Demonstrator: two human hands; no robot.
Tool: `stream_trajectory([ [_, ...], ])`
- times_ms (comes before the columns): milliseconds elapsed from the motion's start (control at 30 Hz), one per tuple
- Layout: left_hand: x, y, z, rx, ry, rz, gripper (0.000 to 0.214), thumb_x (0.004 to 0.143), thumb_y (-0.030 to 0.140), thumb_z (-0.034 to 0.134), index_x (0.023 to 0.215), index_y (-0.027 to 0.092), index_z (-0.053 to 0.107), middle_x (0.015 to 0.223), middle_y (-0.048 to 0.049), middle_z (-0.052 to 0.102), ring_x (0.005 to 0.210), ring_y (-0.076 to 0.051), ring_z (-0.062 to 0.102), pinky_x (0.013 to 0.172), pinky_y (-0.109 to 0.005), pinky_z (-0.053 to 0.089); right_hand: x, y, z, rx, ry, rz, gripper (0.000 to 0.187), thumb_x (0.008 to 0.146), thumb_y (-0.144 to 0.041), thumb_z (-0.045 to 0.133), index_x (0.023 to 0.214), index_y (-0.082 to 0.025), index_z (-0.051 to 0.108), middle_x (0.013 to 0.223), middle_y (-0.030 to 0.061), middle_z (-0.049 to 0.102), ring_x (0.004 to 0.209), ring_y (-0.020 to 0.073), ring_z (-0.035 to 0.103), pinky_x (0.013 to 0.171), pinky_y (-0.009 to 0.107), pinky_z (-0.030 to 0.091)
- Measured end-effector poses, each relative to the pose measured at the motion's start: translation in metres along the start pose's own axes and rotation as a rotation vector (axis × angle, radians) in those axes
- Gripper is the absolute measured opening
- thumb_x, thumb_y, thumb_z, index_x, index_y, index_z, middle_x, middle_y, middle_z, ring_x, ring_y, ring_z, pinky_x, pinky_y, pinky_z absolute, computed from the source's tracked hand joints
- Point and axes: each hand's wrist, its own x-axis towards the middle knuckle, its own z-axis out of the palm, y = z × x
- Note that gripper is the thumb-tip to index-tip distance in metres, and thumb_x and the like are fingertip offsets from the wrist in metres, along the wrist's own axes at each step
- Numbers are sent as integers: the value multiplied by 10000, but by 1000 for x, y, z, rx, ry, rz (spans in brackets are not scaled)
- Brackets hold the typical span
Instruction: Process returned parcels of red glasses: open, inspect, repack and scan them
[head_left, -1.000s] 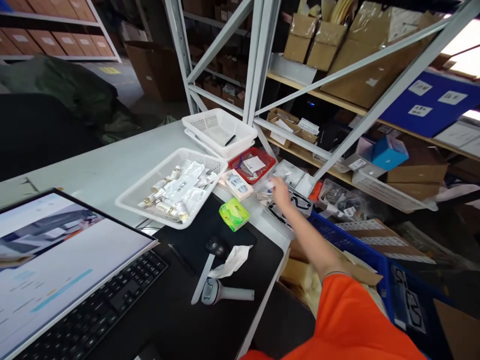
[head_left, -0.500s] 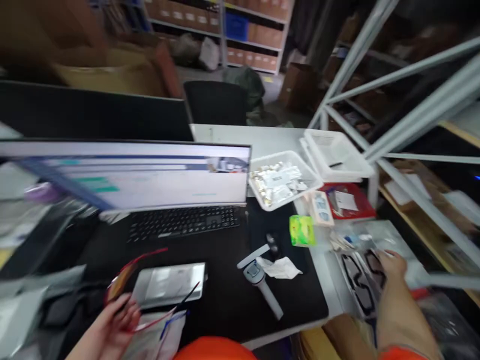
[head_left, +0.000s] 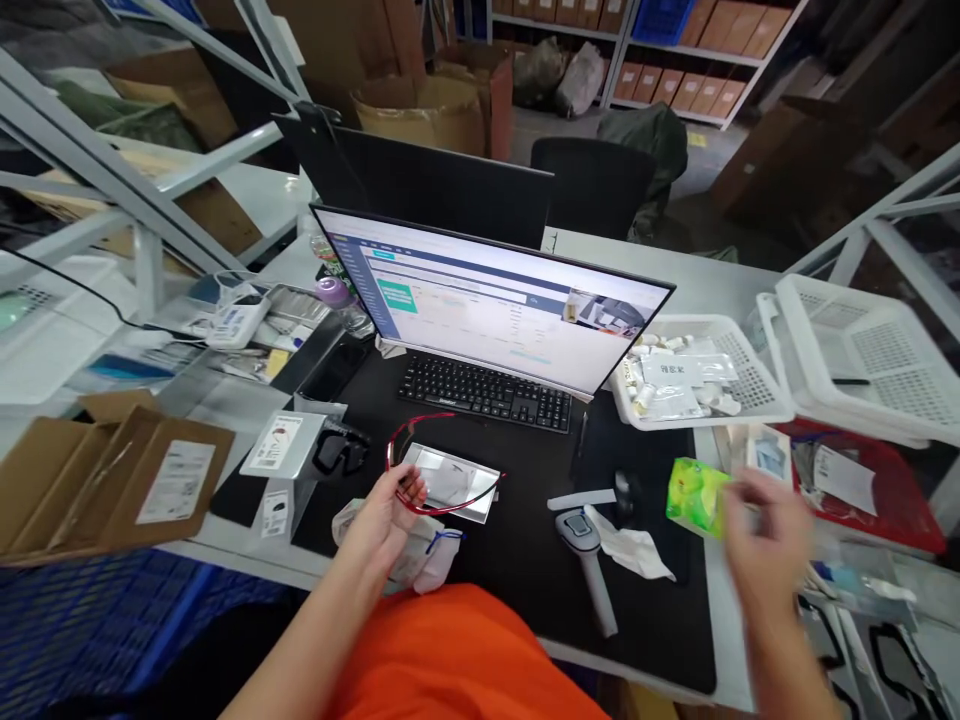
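My left hand (head_left: 394,500) is closed around a pair of red-framed glasses (head_left: 390,450), one thin temple arm curving out to the right. Beneath the glasses lies a white and silver box (head_left: 476,505), and by my wrist a pale cloth pouch (head_left: 437,560) with a blue cord. My right hand (head_left: 769,540) hangs by the right edge of the black desk mat, smeared by motion. It overlaps the right end of a green tissue packet (head_left: 694,495); contact is unclear, and its grip cannot be made out. A grey barcode scanner (head_left: 589,565) rests between the hands.
A monitor (head_left: 487,300) stands behind a black keyboard (head_left: 487,390). White baskets (head_left: 750,410) and a red tray (head_left: 900,500) line the right side. Black-framed eyewear in packs (head_left: 892,660) lies at lower right. At left are a cardboard box (head_left: 120,480) and black goggles (head_left: 337,450).
My right hand has left the packs of black-framed eyewear and come back toward the tissue packet. The view has swung left. My left hand still holds the red glasses, now over the white and silver box.
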Motion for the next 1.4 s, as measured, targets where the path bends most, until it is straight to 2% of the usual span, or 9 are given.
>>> stream_trajectory([
  [167, -17, -17, 9, -5, -51, -55, 101, 869, 79, 589, 797, 141, 622, 724, -1, 654, 611, -80, 631, 583, -177, 535, -54, -151, 100, 378, -683, -475, 397, 992, -244, 497, 1386, -214, 530, 1273, 145, 660, 983, 196, 677, 806, 317, 566],
  [300, -18, -14, -15, 94, -158, -8, 52, 833, 185, 668, 880, 163, 673, 871, -28, 712, 742, -107, 672, 676, -199, 566, -66, -188, 129, 408, -704, -458, 239, 1017, -289, 502, 1201, -232, 642, 1043, 87, 727, 918, 186, 670, 716, 267, 539],
  [467, -2, 11, -74, 789, -497, 223, 578, 625, 654, 794, 962, 189, 733, 987, -104, 743, 881, -253, 693, 797, -353, 595, -62, -182, 120, 335, -623, -357, 252, 1032, -320, 474, 1147, -229, 680, 965, 80, 722, 861, 188, 661, 723, 294, 534],
  [667, -9, 48, -83, 1302, -493, 1270, 693, 640, 525, 808, 1234, 215, 632, 1319, -155, 618, 1224, -371, 574, 1078, -541, 449, -65, -183, 96, 424, -586, -292, 288, 1040, -338, 460, 1117, -215, 709, 878, 74, 730, 796, 187, 658, 754, 313, 527],
  [800, -16, 54, -62, 1300, -820, 1001, 640, 662, 302, 780, 1287, 282, 649, 1360, -84, 632, 1240, -312, 589, 1114, -434, 436, -75, -190, 82, 499, -593, -278, 317, 1048, -339, 431, 1064, -204, 718, 848, 68, 727, 781, 184, 646, 739, 304, 514],
  [1000, -20, 46, -57, 1126, -855, 562, 434, 526, 173, 854, 943, 282, 803, 987, -57, 768, 937, -270, 686, 851, -282, 557, -95, -186, 69, 496, -542, -97, 272, 1029, -306, 470, 1030, -198, 720, 911, 67, 736, 853, 177, 666, 789, 301, 523],
  [1133, -25, 48, -62, 1060, -820, 575, 447, 503, 187, 875, 933, 290, 810, 1003, -55, 774, 973, -285, 688, 843, -287, 567, -103, -134, 65, 108, -448, 184, 292, 999, -245, 488, 1220, -204, 673, 1196, 106, 678, 1128, 203, 620, 987, 342, 481],
  [1233, -28, 53, -67, 1081, -822, 665, 443, 556, 235, 861, 991, 294, 806, 1059, -54, 770, 991, -281, 692, 807, -276, 576, -107, -78, 62, -297, -658, 434, 355, 932, -125, 516, 1243, -198, 671, 1280, 106, 599, 1028, 177, 634, 858, 270, 470],
  [1400, -38, 61, -75, 1145, -848, 813, 417, 649, 246, 807, 1062, 303, 792, 1081, -42, 772, 987, -261, 714, 813, -267, 574, -116, -25, 68, -401, -772, 451, 262, 815, -23, 584, 983, -146, 742, 1118, 92, 621, 782, 122, 603, 670, 250, 370],
])
